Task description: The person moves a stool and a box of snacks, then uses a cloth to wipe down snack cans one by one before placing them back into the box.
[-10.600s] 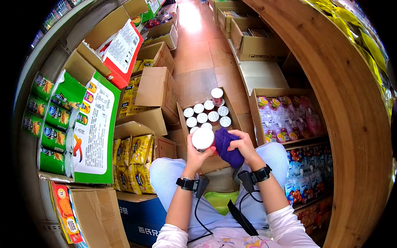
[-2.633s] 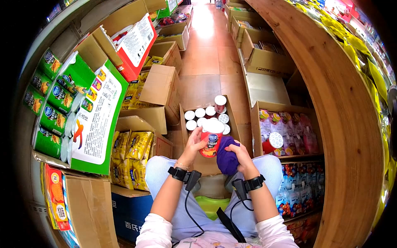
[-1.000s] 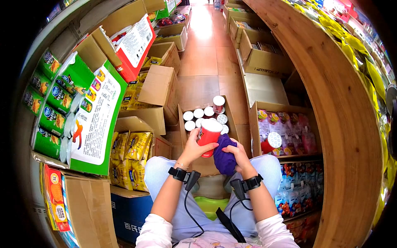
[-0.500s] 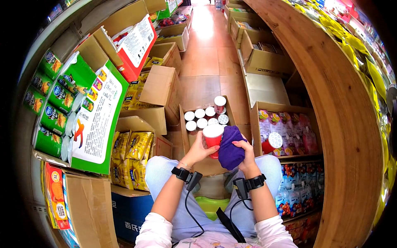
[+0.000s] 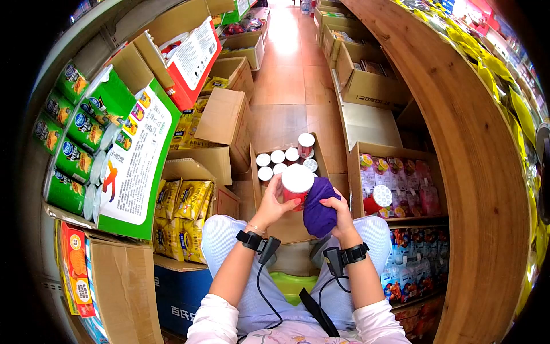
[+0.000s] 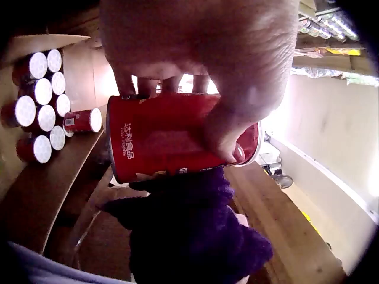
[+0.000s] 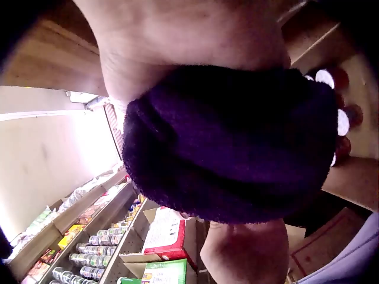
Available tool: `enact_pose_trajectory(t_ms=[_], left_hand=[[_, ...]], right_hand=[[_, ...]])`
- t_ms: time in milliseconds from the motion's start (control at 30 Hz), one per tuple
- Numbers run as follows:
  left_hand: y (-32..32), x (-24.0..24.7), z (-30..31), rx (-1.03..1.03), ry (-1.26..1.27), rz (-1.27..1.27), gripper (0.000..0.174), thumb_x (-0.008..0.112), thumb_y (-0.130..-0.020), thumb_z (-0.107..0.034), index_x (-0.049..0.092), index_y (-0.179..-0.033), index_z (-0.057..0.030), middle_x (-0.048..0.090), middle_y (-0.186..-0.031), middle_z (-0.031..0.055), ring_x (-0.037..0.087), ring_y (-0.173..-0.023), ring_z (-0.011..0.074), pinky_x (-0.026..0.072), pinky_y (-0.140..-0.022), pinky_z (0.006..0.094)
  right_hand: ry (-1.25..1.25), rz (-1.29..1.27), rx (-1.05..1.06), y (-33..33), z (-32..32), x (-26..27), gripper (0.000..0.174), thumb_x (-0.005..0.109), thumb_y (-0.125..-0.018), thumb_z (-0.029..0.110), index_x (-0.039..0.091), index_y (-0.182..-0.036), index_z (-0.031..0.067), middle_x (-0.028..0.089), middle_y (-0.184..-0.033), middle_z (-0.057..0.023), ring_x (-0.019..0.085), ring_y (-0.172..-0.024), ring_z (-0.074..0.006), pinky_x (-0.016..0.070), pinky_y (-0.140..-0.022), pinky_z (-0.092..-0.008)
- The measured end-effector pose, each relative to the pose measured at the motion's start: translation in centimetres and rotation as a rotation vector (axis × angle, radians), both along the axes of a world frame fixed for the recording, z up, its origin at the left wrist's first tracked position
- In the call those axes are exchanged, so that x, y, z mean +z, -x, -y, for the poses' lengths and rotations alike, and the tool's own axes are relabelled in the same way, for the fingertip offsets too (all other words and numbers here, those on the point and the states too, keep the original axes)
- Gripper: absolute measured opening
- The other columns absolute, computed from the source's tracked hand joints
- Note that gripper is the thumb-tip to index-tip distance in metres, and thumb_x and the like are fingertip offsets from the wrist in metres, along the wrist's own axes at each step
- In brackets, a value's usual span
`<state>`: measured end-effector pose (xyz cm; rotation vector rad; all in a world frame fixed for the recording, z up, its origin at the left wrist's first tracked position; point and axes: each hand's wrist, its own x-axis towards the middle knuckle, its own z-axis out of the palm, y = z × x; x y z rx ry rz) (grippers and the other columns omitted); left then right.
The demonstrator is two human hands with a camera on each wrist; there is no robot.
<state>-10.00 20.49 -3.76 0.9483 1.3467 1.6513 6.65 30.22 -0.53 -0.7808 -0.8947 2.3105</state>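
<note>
In the head view, my left hand (image 5: 274,207) grips a red canister (image 5: 290,198) with a white lid, thumb on the near side. The left wrist view shows the fingers over the side of this canister (image 6: 166,136), white print on its wall. My right hand (image 5: 342,217) holds a bunched purple cloth (image 5: 321,213) against the canister's right side. From the right wrist, the fuzzy cloth (image 7: 231,142) covers most of the fingers. Beyond the hands, a cardboard box (image 5: 281,230) holds several similar canisters, with one more canister (image 5: 305,145) standing higher at its back.
Another red canister (image 5: 378,198) lies tilted on a box of pouches (image 5: 395,172) at right. Green cans (image 5: 73,157) and yellow packets (image 5: 192,200) fill boxes at left. A wooden shelf edge (image 5: 470,143) curves along the right. Tiled floor (image 5: 281,86) runs ahead.
The held canister has turned, so its lid now faces up where its red side showed a second ago. The cloth stays at its right side. Since the oldest frame, a canister has appeared on the pouch box.
</note>
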Motion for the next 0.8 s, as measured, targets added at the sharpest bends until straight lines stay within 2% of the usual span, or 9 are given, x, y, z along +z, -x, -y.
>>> enact_pose_trajectory(t_ms=[233,433,633,733,800], left_hand=[[1.1,0.4,0.5,-0.073,-0.03,0.145,0.075,0.076,-0.078,-0.015,0.033,-0.136,0.0034,0.046,-0.133,0.0108,0.045,-0.123,0.0199,0.0338,-0.104,0.0335],[0.7,1.6,0.3,-0.101,-0.092,0.376,0.076,0.076,-0.079,-0.019,0.03,-0.135,0.0022,0.046,-0.132,0.0132,0.046,-0.119,0.0202,0.0357,-0.102,0.0338],[-0.1,0.3,-0.1,0.068,0.014,-0.197,0.076,0.085,-0.068,-0.018,0.034,-0.122,-0.002,0.05,-0.121,0.0129,0.047,-0.116,0.0201,0.0404,-0.098,0.0359],[0.4,0.1,-0.3,-0.031,0.024,-0.123,0.077,0.087,-0.065,-0.016,0.036,-0.121,-0.0028,0.051,-0.118,0.0107,0.049,-0.114,0.0188,0.0422,-0.096,0.0348],[0.6,0.1,-0.1,-0.058,0.074,-0.069,0.072,0.085,-0.067,-0.011,0.039,-0.121,-0.0033,0.052,-0.119,0.009,0.05,-0.113,0.0174,0.0421,-0.097,0.0336]], right_hand=[[-0.018,0.14,0.077,0.1,0.1,-0.4,0.034,0.057,-0.07,0.003,0.06,-0.104,0.0013,0.062,-0.086,-0.0055,0.06,-0.074,-0.016,0.0494,-0.067,-0.0276],[-0.055,0.224,0.133,0.3,0.3,-1.8,0.034,0.058,-0.07,0.001,0.059,-0.105,-0.0004,0.063,-0.086,-0.0068,0.061,-0.071,-0.0164,0.0506,-0.065,-0.0282],[-0.067,0.261,0.168,0.3,0.6,-0.5,0.036,0.057,-0.069,0.002,0.058,-0.105,0.0002,0.063,-0.088,-0.0075,0.062,-0.074,-0.0169,0.0509,-0.068,-0.0285],[-0.089,0.25,0.142,0.3,0.7,-1.0,0.035,0.057,-0.069,0.002,0.058,-0.104,-0.0001,0.063,-0.088,-0.0076,0.062,-0.074,-0.017,0.0511,-0.068,-0.0286],[-0.091,0.243,0.121,0.3,0.7,-1.0,0.035,0.057,-0.069,0.001,0.058,-0.104,-0.0003,0.063,-0.088,-0.0078,0.062,-0.074,-0.017,0.0513,-0.068,-0.0285]])
